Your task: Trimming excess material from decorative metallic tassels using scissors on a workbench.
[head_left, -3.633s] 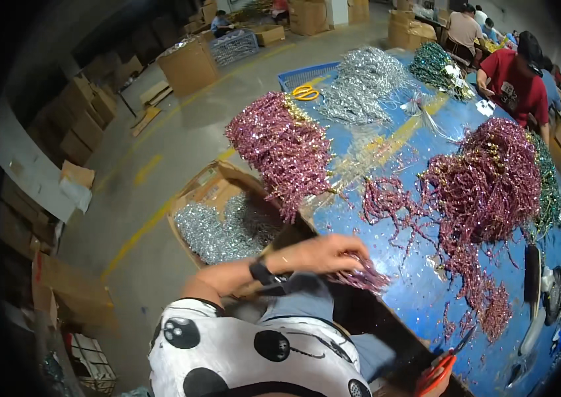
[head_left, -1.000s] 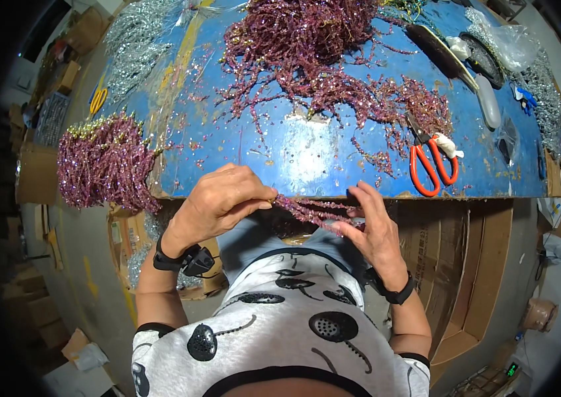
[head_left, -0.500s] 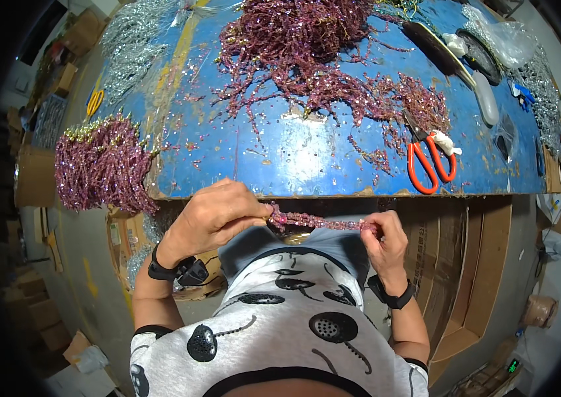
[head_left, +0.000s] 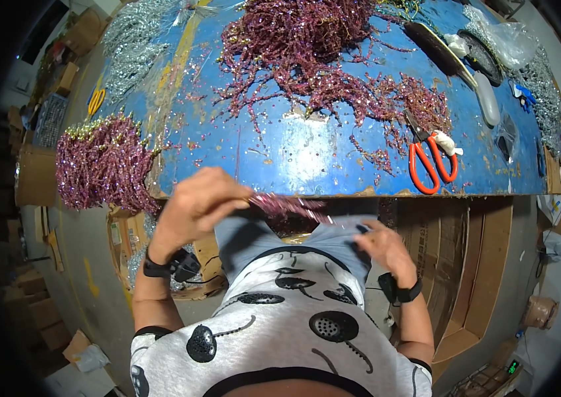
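Note:
My left hand [head_left: 204, 202] pinches one end of a glittery pink beaded strand [head_left: 290, 206] in front of the table's near edge. From those fingers the strand stretches to the right, smeared by motion, over my lap. Apart from its loose end is my right hand [head_left: 386, 248], slightly blurred, its fingers spread and nothing visible in them. A bundle of like pink strands [head_left: 105, 165] with gold-coloured tips hangs over the table's left corner. Farther back lies a large tangled heap of pink strands [head_left: 300, 40].
Red-handled scissors [head_left: 431, 162] lie at the right of the blue table [head_left: 254, 162]; yellow-handled scissors [head_left: 96, 101] are at the left. A brush [head_left: 436, 49] and silver strands [head_left: 136, 49] are farther back. An open cardboard box [head_left: 475, 278] stands below the table, right.
My right hand has let go of the strand and moved slightly right and down. My left hand has shifted left and up with its end, and the strand's other end swings loose.

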`<act>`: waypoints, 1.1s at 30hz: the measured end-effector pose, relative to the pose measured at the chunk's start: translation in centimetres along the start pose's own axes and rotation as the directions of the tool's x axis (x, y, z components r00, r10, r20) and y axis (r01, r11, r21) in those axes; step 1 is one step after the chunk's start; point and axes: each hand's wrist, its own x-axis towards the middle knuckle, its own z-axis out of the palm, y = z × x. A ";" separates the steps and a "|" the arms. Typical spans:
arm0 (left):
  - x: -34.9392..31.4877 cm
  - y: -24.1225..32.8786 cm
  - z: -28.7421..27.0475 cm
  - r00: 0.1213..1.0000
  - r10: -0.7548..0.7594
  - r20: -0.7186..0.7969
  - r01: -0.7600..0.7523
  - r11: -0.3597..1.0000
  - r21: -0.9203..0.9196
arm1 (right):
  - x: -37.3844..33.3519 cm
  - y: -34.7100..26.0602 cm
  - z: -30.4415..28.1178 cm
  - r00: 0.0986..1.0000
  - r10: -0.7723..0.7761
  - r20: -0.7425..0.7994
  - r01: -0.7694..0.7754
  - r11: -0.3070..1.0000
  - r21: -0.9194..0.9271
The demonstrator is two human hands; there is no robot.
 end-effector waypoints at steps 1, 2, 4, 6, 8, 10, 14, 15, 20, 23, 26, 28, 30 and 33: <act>0.1 -0.1 -0.6 0.996 -0.086 -0.007 0.086 0.996 -0.017 | -0.5 2.0 0.2 0.980 0.197 -0.037 -0.200 0.976 -0.082; 0.0 0.0 -0.8 0.995 -0.099 -0.015 0.098 0.995 -0.011 | -1.5 2.9 0.5 0.979 0.124 -0.162 -0.136 0.989 -0.062; -0.4 0.3 -1.0 0.993 0.006 0.118 -0.009 1.000 0.028 | -2.3 0.3 -0.6 0.973 0.187 -0.137 -0.176 0.981 0.086; -0.3 0.1 -0.4 0.978 0.047 0.201 -0.063 0.995 0.072 | -2.2 -3.0 -1.4 0.984 0.035 -0.176 -0.014 0.993 0.121; 0.3 0.6 0.4 0.951 0.171 0.256 -0.183 0.983 0.024 | 0.0 -6.1 -1.6 0.894 -0.330 -0.302 0.382 0.915 0.129; 1.7 2.1 0.4 0.942 0.197 0.273 -0.195 0.980 -0.036 | 2.6 -9.6 -1.5 0.815 -0.522 -0.252 0.551 0.832 0.059; 3.3 2.1 0.0 0.906 0.333 0.261 -0.262 0.926 -0.272 | 7.8 -12.1 2.3 0.786 -0.618 0.001 0.597 0.760 0.257; 2.9 1.3 -0.6 0.942 0.257 0.216 -0.207 0.951 -0.231 | 8.0 -12.0 2.1 0.867 -0.461 0.190 0.371 0.851 0.372; -2.0 -5.1 -1.6 0.995 -0.032 0.097 0.050 0.981 -0.185 | 5.9 -8.2 -0.5 0.901 -0.078 0.427 -0.143 0.876 0.462; -3.5 -6.3 0.5 0.983 -0.148 0.110 0.172 0.951 -0.255 | 5.0 -8.0 -2.7 0.953 -0.153 0.263 0.037 0.916 0.399; -3.7 -7.7 1.8 0.970 -0.237 0.055 0.243 0.938 -0.247 | 5.7 -6.9 -4.4 0.994 -0.109 0.018 0.097 0.942 0.322; -3.4 -9.1 2.3 0.989 -0.133 -0.058 0.122 0.979 -0.164 | 7.9 -4.7 -4.3 0.926 -0.352 -0.136 0.365 0.927 0.091; -3.0 -9.0 2.7 0.985 -0.162 -0.059 0.156 0.984 -0.088 | 9.7 -4.5 -3.3 0.678 -0.663 -0.318 0.482 0.727 -0.490; -3.2 -10.1 3.3 0.979 -0.125 -0.162 0.144 0.983 0.113 | 9.7 -6.0 -3.2 0.722 -0.632 -0.282 0.433 0.730 -0.529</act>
